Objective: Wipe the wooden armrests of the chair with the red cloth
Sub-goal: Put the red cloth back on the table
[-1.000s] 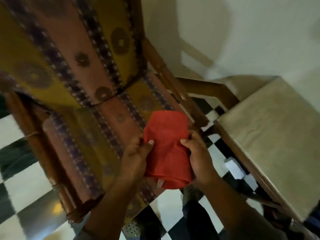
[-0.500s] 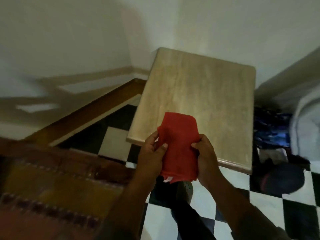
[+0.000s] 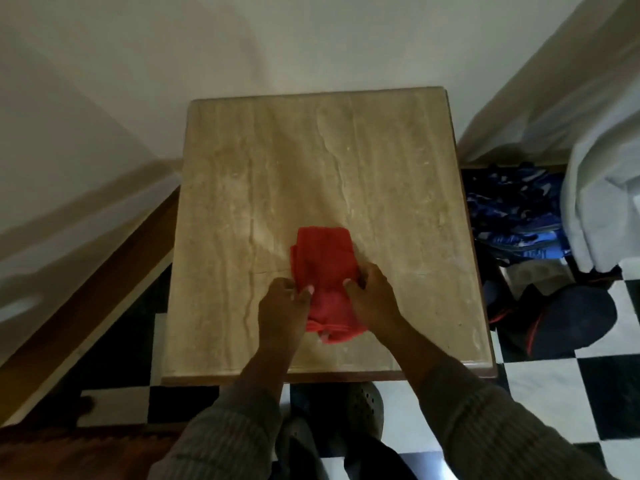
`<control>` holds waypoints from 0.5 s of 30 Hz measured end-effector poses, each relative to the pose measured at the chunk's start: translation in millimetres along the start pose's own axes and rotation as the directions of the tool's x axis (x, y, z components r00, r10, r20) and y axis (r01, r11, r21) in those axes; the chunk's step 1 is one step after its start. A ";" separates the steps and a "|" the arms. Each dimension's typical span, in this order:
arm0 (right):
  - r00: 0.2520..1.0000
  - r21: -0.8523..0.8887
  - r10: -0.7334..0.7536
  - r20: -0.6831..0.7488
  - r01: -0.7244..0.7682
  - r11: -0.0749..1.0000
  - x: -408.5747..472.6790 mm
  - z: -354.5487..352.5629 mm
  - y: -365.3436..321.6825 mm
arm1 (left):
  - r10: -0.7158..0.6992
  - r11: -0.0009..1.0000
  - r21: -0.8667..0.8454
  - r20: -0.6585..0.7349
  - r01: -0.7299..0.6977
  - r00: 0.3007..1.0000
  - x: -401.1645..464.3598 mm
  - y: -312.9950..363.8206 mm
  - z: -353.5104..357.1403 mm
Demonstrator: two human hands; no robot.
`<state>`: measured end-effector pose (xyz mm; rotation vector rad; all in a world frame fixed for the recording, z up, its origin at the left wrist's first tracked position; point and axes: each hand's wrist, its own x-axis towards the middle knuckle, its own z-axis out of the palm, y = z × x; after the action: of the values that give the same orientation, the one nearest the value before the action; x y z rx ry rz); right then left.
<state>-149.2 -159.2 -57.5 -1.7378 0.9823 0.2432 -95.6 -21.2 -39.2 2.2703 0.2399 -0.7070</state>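
The folded red cloth (image 3: 323, 268) lies on the beige stone-topped table (image 3: 398, 174), near its front middle. My left hand (image 3: 282, 306) pinches the cloth's left edge, thumb on top. My right hand (image 3: 372, 294) grips its right edge. Both hands rest low against the tabletop. Only a dark wooden corner of the chair (image 3: 69, 452) shows at the bottom left; its armrests are out of view.
A black-and-white checkered floor (image 3: 540, 386) surrounds the table. Blue patterned fabric (image 3: 512, 216), a dark cap-like object (image 3: 568, 317) and white cloth (image 3: 602, 188) crowd the right side. A wooden skirting (image 3: 79, 303) runs along the left wall. My shoes (image 3: 363, 407) stand at the table's front edge.
The view has swung from the chair to the table. Both hands have carried the red cloth forward and lowered it onto the tabletop.
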 end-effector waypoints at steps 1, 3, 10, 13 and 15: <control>1.000 -0.069 -0.014 -0.028 0.012 0.998 3.9 2.1 7.5 | -0.002 0.996 0.092 0.022 0.000 1.000 4.3 -7.3 6.5; 0.995 -0.130 -0.052 -0.080 0.041 0.991 2.6 3.6 15.1 | 0.009 0.983 0.185 0.002 -0.010 1.000 6.0 -17.3 9.7; 0.989 -0.122 0.013 -0.148 -0.031 0.992 -7.4 5.0 25.0 | -0.050 0.978 0.204 0.076 0.034 0.996 4.1 -28.3 5.8; 0.983 -0.109 0.034 -0.180 -0.055 0.993 -9.4 9.1 26.3 | -0.089 0.986 0.155 0.128 0.069 0.988 9.2 -30.2 6.4; 0.977 -0.111 0.043 -0.209 -0.067 0.992 -9.1 10.0 28.5 | -0.143 0.981 0.156 0.183 0.115 0.973 10.7 -31.7 7.8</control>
<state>-172.4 -148.5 -76.0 -1.8725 1.1878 0.1612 -101.7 -4.5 -68.6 2.3177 0.2523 -1.0377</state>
